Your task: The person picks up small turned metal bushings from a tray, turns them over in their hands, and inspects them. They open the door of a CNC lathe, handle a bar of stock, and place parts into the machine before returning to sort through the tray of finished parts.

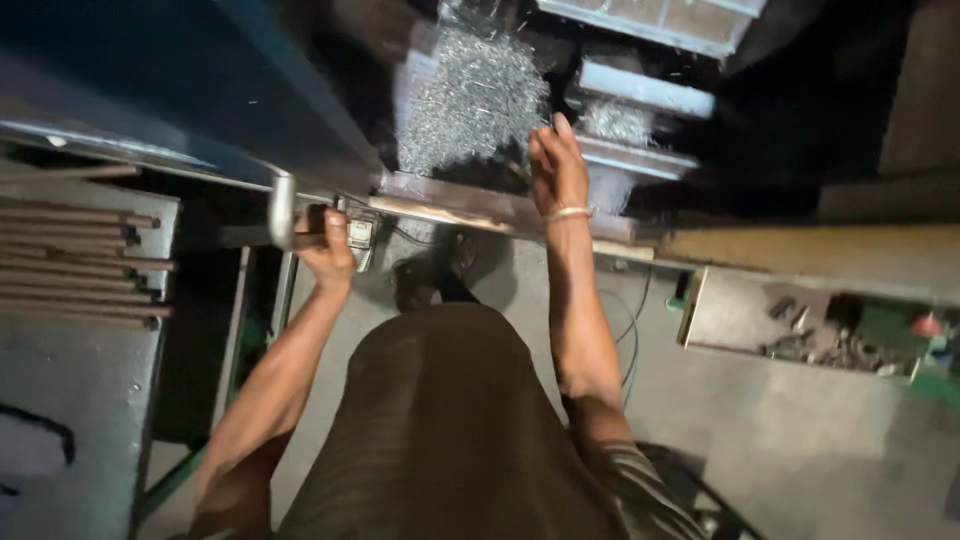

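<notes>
My left hand [327, 247] is closed around a grey metal lever handle [282, 208] that sticks out from the dark blue machine [200, 90] at the upper left. My right hand [558, 168] is raised with fingers together and extended, resting near the edge of a long worn metal bar [470, 205]; a thin bangle sits on that wrist. It holds nothing that I can see. Just beyond it lies a glittering heap of metal shavings [475, 95]. My dark skirt and one foot show below.
A rack of rusty round rods [80, 260] lies at the left. A shallow metal tray of small parts [800, 325] sits on the floor at the right. Pale metal steps or plates [645, 95] stand beyond the shavings. A thin cable trails over the grey concrete floor.
</notes>
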